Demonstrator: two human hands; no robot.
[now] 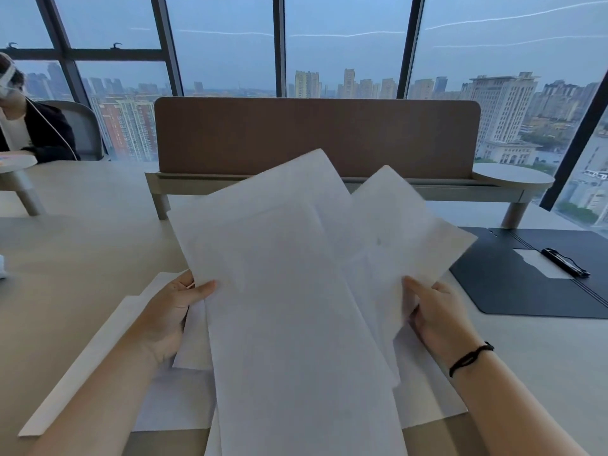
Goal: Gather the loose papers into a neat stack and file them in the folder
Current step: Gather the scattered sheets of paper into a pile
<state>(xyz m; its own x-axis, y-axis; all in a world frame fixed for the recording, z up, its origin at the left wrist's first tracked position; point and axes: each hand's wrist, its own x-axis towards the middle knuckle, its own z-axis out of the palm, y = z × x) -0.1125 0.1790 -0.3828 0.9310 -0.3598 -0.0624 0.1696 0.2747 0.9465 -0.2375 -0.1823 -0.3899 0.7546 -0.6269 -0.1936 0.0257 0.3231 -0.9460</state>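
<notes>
Both hands hold the fanned papers [296,291] lifted off the tabletop [72,245]: left hand [171,311] pinching the left edge, right hand [437,311] gripping the right side. Thin, floppy, slippery sheets like these probably handle best squeezed by both long edges. More sheets lie beneath; the open folder [513,291] waits at right

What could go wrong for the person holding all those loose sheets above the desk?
The papers are fanned out at odd angles between the left hand and right hand, so a sheet might slip out while they are squared. More sheets lie on the desk beneath and could get creased or left behind. The open folder sits off to the right, so carrying an uneven bundle there may scatter it.
</notes>
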